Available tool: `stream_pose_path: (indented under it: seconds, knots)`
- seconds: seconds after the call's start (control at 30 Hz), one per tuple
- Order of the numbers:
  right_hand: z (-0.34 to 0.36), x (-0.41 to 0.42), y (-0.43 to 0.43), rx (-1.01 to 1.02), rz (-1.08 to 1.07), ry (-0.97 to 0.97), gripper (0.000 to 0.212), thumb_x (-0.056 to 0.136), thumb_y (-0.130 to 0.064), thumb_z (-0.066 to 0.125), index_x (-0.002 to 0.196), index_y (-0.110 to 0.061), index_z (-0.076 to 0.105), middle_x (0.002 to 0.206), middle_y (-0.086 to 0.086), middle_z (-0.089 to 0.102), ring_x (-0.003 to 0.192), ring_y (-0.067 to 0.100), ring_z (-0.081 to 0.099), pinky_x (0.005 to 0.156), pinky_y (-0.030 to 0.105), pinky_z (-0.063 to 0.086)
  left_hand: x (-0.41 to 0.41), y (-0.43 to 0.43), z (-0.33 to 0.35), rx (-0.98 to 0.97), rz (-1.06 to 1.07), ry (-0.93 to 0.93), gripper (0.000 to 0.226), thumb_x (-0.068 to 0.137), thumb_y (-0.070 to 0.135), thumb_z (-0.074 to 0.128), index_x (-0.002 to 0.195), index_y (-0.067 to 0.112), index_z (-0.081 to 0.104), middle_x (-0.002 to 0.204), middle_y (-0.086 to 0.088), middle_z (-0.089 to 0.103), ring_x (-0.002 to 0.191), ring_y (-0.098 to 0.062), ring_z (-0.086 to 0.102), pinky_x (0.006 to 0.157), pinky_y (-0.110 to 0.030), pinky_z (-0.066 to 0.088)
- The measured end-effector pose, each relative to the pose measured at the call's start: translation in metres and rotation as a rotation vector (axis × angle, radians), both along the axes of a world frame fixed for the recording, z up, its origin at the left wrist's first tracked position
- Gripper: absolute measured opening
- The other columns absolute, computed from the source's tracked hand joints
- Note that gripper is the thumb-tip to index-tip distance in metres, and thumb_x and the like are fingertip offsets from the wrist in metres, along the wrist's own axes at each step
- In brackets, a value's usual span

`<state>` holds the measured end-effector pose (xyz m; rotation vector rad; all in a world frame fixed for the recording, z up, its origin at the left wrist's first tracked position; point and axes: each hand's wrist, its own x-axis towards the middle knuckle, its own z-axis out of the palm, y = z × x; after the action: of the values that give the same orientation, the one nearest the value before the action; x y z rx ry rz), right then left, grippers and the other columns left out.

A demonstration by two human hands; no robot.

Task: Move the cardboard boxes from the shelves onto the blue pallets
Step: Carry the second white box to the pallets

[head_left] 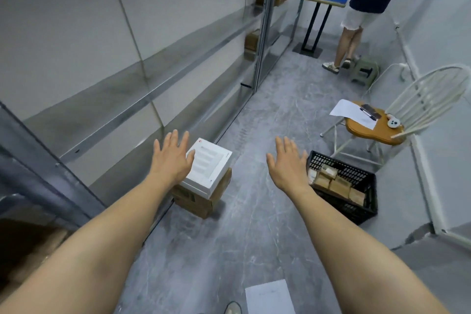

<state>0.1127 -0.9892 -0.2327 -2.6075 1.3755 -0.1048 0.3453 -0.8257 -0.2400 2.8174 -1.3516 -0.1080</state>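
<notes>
Cardboard box [197, 202] on floor [254, 122] w/ white box [212, 168] atop sits below left hand [172, 158], right hand [286, 164] nr black crate [356, 210], both hands spread flat, empty.

A white box [207, 168] sits on a cardboard box [201, 199] beside the shelves [142, 99]; right of them, a crate [344, 186] holds small boxes [334, 182].

text: none legible | white box [209, 168]: small red corner mark, too blurred to read | cardboard box [196, 202]: reddish print, unreadable
</notes>
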Motion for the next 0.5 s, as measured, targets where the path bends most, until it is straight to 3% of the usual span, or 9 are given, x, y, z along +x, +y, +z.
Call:
stream_pose_path:
  seconds: [0.5]
  knots:
    - [-0.025,0.093,-0.152,0.031,0.198,0.023,0.058,0.105,-0.042,0.025,0.156,-0.015,0.012,0.163,0.008,0.011,0.150,0.025,0.006,0.118,0.055,0.007,0.050,-0.108,-0.030,0.049,0.207,0.057,0.060,0.102,0.043,0.019,0.155,0.018,0.003,0.161,-0.011,0.005,0.148,-0.026,0.003,0.117,-0.050,0.005]
